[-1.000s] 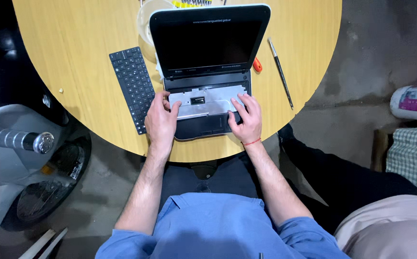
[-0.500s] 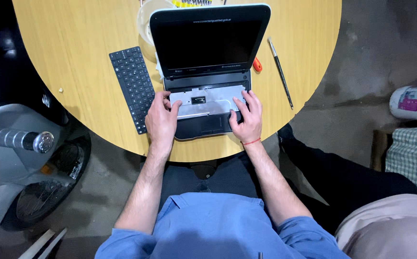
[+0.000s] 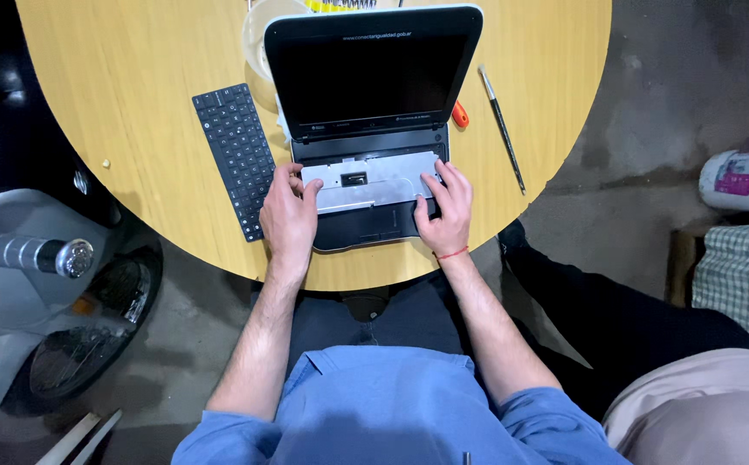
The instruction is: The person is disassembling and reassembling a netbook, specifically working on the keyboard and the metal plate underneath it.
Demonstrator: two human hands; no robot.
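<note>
A big round wooden table [image 3: 133,103] holds a small open laptop [image 3: 373,129] with a dark screen. The left hand [image 3: 288,215] and the right hand [image 3: 445,211] press down with fingers spread, gripping nothing, on the two ends of the laptop's bare silver plate [image 3: 374,179]. Just left of the left hand lies a loose black keyboard [image 3: 235,155], and up past the right hand lie a thin brush [image 3: 502,129] and an orange-handled tool [image 3: 460,114].
</note>
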